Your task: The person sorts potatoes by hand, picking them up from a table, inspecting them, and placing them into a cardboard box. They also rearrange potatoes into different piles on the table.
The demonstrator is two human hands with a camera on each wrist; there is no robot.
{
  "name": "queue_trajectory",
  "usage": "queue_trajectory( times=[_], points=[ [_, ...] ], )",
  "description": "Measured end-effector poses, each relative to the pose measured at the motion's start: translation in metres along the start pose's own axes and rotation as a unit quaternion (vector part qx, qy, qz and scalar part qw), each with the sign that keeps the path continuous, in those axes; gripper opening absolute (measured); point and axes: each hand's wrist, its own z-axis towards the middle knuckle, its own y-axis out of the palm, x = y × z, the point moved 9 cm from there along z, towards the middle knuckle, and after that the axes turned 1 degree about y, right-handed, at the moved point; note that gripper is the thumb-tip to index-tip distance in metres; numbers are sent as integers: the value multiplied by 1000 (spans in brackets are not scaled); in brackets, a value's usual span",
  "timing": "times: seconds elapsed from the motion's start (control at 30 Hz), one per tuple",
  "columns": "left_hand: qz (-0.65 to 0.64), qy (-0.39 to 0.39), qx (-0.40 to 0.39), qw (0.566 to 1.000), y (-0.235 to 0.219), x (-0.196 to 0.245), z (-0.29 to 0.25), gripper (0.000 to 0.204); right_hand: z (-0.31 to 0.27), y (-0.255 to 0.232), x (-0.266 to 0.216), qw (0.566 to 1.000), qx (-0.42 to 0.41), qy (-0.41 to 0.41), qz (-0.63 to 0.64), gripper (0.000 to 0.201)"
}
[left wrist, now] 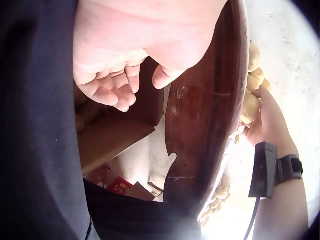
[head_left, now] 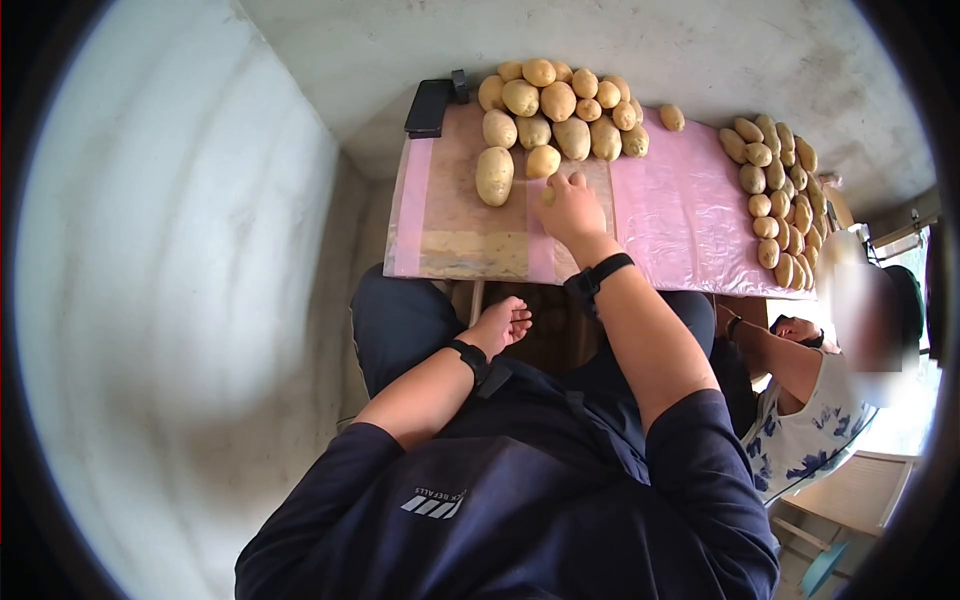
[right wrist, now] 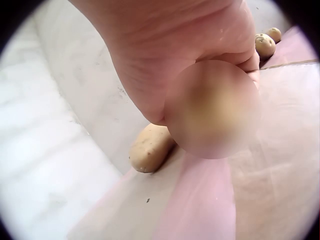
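Observation:
My right hand is over the near part of the table, its fingers curled round a potato that they mostly cover. In the right wrist view a blur hides much of what lies in that hand. Just beyond the fingers is a small round potato, and a large long potato lies to its left. Behind them several potatoes form a cluster against the wall. Below the table edge, my left hand hangs with loosely bent fingers, holding nothing.
A black phone lies at the table's back left corner. Another group of potatoes covers the right end, and a single potato sits between the groups. Under the table stands an open cardboard box. Another person sits at right.

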Motion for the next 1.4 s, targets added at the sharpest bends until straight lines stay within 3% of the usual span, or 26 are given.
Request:
queue_trajectory(
  times=[0.23,0.3,0.37,0.43,0.5,0.57,0.67,0.77,0.83,0.9,0.97,1.0,1.03,1.1,1.13,1.23,1.4],
  points=[
    [-38,-15,-20,999,8,1,-4,33,-46,8,-3,999,-20,-24,-27,50],
    [-72,-40,-53,995,20,1,-12,42,-61,13,-9,997,-53,-17,-50,47],
    [-98,-51,-101,989,35,4,-25,47,-78,4,-19,997,-30,-36,-54,43],
    [-123,-62,-148,979,52,9,-41,51,-89,10,-21,994,-95,-21,-43,43],
    [-132,-104,-212,963,72,10,-61,56,-97,3,-25,992,-84,-60,-66,37],
    [-140,-117,-252,950,76,9,-62,55,-108,19,-28,973,-208,-84,-60,30],
    [34,-185,-233,954,67,-19,-56,51,-104,19,-24,985,-147,-73,-59,24],
    [-19,-224,-202,953,58,-32,-43,49,-101,9,-25,992,-93,-81,-8,23],
    [-20,-196,-180,964,50,-29,-29,49,-96,4,-25,994,-57,-87,15,23],
    [-132,-148,-51,979,22,-25,-9,51,-90,-4,-23,995,-21,-91,36,25],
    [-144,-117,-9,983,6,-25,2,52,-79,-17,-21,995,29,-88,44,35],
    [-136,-67,17,988,-1,-19,5,52,-68,-14,-20,995,0,-92,29,54],
    [-127,-18,42,991,-9,-12,7,53,-59,-13,-20,995,-3,-93,31,54],
    [-118,-5,15,993,1,-3,-2,46,-39,-18,-21,996,32,-76,-19,67],
    [-107,-4,-1,994,7,-2,-5,41,-28,-13,-19,997,-21,-58,-34,74],
    [-89,-11,-7,996,8,-1,-5,31,3,6,-11,997,21,-60,-49,75],
    [-61,-9,21,998,5,0,1,28,27,1,-25,996,-4,-61,-71,74]
  ],
)
